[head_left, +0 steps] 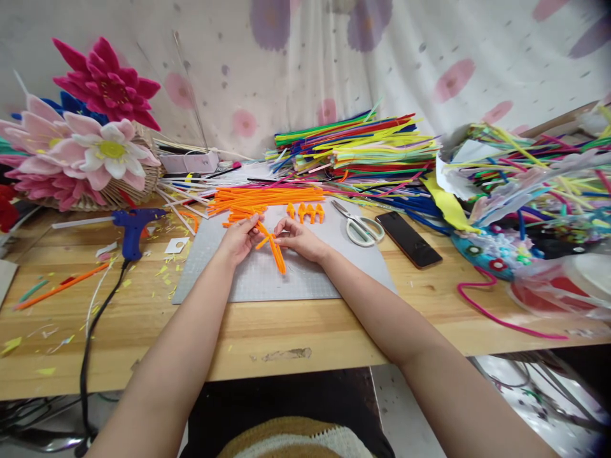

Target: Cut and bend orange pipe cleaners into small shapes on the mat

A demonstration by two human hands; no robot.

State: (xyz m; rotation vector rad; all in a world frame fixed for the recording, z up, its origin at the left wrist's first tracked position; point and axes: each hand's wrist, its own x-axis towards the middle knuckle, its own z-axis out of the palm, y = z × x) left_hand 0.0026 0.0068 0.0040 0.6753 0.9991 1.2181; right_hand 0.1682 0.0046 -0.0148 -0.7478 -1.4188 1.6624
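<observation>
Both my hands work over a grey cutting mat (305, 273) on a wooden table. My left hand (238, 238) and my right hand (298, 238) are each closed in a pinch on a few orange pipe cleaners (275, 253) that are bent together and point toward me. A loose pile of orange pipe cleaners (265, 198) lies just beyond my fingers. Several small bent orange pieces (305, 211) stand in a row at the mat's far edge.
White-handled scissors (360, 228) and a black phone (408, 239) lie right of the mat. A blue glue gun (131, 228) with a black cord sits left. Stacks of coloured pipe cleaners (363, 149) fill the back and right. Pink fabric flowers (90, 146) stand far left.
</observation>
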